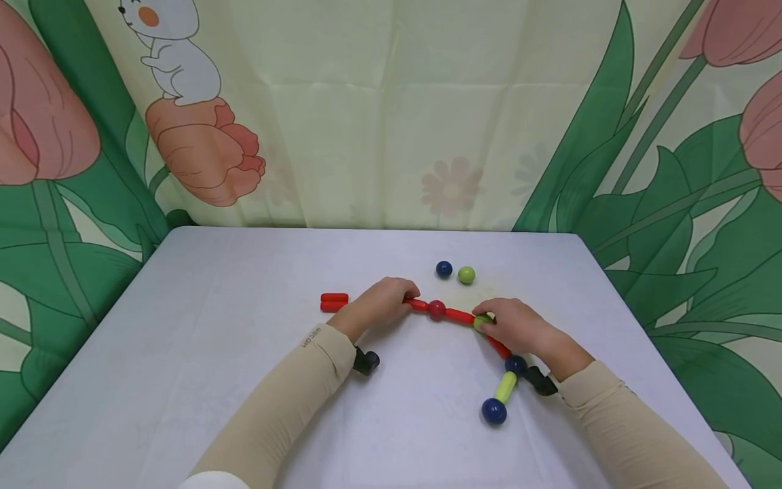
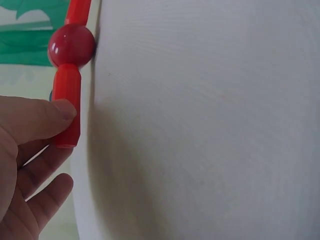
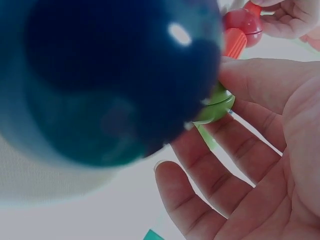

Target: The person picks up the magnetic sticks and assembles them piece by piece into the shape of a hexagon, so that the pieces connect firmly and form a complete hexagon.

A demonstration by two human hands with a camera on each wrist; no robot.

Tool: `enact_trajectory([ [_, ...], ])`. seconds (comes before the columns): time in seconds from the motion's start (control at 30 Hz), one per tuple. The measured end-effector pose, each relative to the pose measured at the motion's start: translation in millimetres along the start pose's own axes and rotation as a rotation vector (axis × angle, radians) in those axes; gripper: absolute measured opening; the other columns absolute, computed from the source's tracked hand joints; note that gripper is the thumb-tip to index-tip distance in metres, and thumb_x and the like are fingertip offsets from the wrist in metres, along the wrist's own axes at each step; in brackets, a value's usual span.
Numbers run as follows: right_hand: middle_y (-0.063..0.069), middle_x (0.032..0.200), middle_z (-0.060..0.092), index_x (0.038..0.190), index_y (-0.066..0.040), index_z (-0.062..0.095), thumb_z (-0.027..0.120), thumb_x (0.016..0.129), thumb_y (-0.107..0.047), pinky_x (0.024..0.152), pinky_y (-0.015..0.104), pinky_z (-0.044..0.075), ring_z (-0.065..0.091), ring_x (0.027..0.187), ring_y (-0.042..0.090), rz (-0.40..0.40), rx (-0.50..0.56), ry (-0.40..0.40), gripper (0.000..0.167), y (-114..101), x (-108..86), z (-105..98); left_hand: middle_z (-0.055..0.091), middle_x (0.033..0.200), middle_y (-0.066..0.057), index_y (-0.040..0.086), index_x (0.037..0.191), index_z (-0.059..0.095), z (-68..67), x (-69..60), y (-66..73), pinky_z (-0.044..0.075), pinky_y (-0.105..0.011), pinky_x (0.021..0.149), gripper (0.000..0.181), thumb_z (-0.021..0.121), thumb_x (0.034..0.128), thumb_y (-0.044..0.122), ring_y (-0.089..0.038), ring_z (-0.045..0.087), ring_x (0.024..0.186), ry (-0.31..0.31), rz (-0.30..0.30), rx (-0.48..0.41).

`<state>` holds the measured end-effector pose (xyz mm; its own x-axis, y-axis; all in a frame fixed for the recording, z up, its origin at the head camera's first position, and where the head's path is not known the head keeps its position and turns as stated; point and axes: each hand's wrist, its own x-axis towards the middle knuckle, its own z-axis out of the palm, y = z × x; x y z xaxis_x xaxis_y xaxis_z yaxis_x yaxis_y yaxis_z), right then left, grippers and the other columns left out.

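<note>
My left hand (image 1: 383,302) pinches a red rod (image 2: 67,82) between thumb and fingers at one end of a linked chain. From that rod the chain runs to a red ball (image 1: 436,310), then another red rod (image 1: 459,316), then a green ball (image 3: 220,110) gripped by my right hand (image 1: 519,327). Past the green ball, a red rod (image 1: 498,347) leads to a dark blue ball (image 1: 516,365). A yellow-green rod (image 1: 505,388) joins it to a second dark blue ball (image 1: 494,411). One blue ball looms large in the right wrist view, hiding part of the chain.
Two loose red rods (image 1: 334,302) lie side by side left of my left hand. A loose dark blue ball (image 1: 444,269) and a loose green ball (image 1: 467,275) sit behind the chain. Everything stands on a white-covered table (image 1: 214,380) before a printed curtain (image 1: 342,136).
</note>
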<state>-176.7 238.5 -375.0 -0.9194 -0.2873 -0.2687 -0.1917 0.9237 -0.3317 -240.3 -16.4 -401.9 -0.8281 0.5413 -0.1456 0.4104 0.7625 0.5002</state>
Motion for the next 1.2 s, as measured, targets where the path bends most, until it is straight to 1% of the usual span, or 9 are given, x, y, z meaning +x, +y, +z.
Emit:
enact_trajectory([
  [0.2, 0.016, 0.122, 0.064, 0.126, -0.007, 0.067, 0.070, 0.095, -0.014, 0.092, 0.050, 0.052, 0.057, 0.100, 0.028, -0.005, -0.004, -0.001, 0.032, 0, -0.3, -1, 0.066, 0.118, -0.005, 0.009, 0.129, 0.066, -1.9, -3.3, -1.8, 0.048, -0.031, 0.097, 0.034, 0.066, 0.0957, 0.008, -0.020, 0.058, 0.108, 0.000, -0.014, -0.016],
  [0.43, 0.016, 0.121, 0.064, 0.125, -0.006, 0.067, 0.070, 0.095, -0.015, 0.090, 0.048, 0.053, 0.056, 0.097, 0.028, 0.004, -0.002, -0.009, 0.032, 2, -1.9, -3, 0.064, 0.122, -0.004, 0.012, 0.130, 0.066, -6.8, -9.7, -4.8, 0.049, -0.036, 0.098, 0.034, 0.068, 0.0955, 0.011, -0.022, 0.057, 0.114, 0.002, -0.071, -0.060],
  [0.53, 0.016, 0.121, 0.064, 0.125, -0.006, 0.067, 0.069, 0.095, -0.015, 0.089, 0.047, 0.053, 0.056, 0.097, 0.027, 0.004, 0.005, -0.011, 0.031, 3, -3.1, -3, 0.064, 0.125, -0.004, 0.011, 0.130, 0.065, -10.2, -14.3, -9.0, 0.047, -0.037, 0.101, 0.034, 0.067, 0.0961, 0.012, -0.023, 0.057, 0.119, 0.011, -0.061, -0.046],
  [0.67, 0.016, 0.121, 0.064, 0.124, -0.005, 0.068, 0.069, 0.095, -0.014, 0.087, 0.047, 0.053, 0.055, 0.096, 0.027, -0.004, 0.008, -0.012, 0.031, 4, -4.5, -5, 0.064, 0.126, -0.006, 0.007, 0.130, 0.064, -17.9, -23.7, -18.1, 0.045, -0.037, 0.103, 0.034, 0.067, 0.0963, 0.010, -0.023, 0.057, 0.121, 0.034, -0.033, -0.017],
  [0.83, 0.015, 0.118, 0.065, 0.124, -0.004, 0.068, 0.071, 0.094, -0.015, 0.085, 0.045, 0.054, 0.055, 0.095, 0.027, -0.008, 0.006, -0.017, 0.032, 7, -5.1, -5, 0.066, 0.125, -0.008, 0.004, 0.128, 0.065, -28.4, -38.3, -33.7, 0.045, -0.038, 0.102, 0.033, 0.068, 0.0950, 0.008, -0.025, 0.058, 0.120, 0.069, -0.036, 0.009],
  [1.0, 0.013, 0.117, 0.065, 0.124, -0.005, 0.067, 0.070, 0.094, -0.016, 0.082, 0.040, 0.055, 0.056, 0.094, 0.026, -0.002, 0.009, -0.025, 0.032, 9, -5.9, -6, 0.066, 0.124, -0.009, 0.002, 0.127, 0.065, -35.6, -52.9, -50.4, 0.046, -0.039, 0.101, 0.033, 0.068, 0.0947, 0.008, -0.027, 0.059, 0.119, 0.092, -0.043, 0.014],
  [1.1, 0.013, 0.114, 0.065, 0.122, -0.004, 0.068, 0.071, 0.094, -0.016, 0.077, 0.037, 0.055, 0.055, 0.092, 0.025, 0.004, 0.010, -0.033, 0.031, 9, -6.9, -8, 0.066, 0.124, -0.010, 0.001, 0.126, 0.065, -38.4, -58.0, -57.1, 0.047, -0.040, 0.100, 0.033, 0.068, 0.0944, 0.008, -0.027, 0.060, 0.117, 0.104, -0.034, 0.014],
  [1.2, 0.014, 0.113, 0.065, 0.120, -0.003, 0.068, 0.071, 0.093, -0.018, 0.072, 0.034, 0.055, 0.055, 0.090, 0.025, 0.010, 0.006, -0.036, 0.031, 7, -7.0, -10, 0.066, 0.124, -0.010, 0.001, 0.127, 0.064, -40.1, -57.8, -59.4, 0.047, -0.040, 0.099, 0.033, 0.069, 0.0945, 0.008, -0.027, 0.060, 0.117, 0.106, -0.028, 0.018],
])
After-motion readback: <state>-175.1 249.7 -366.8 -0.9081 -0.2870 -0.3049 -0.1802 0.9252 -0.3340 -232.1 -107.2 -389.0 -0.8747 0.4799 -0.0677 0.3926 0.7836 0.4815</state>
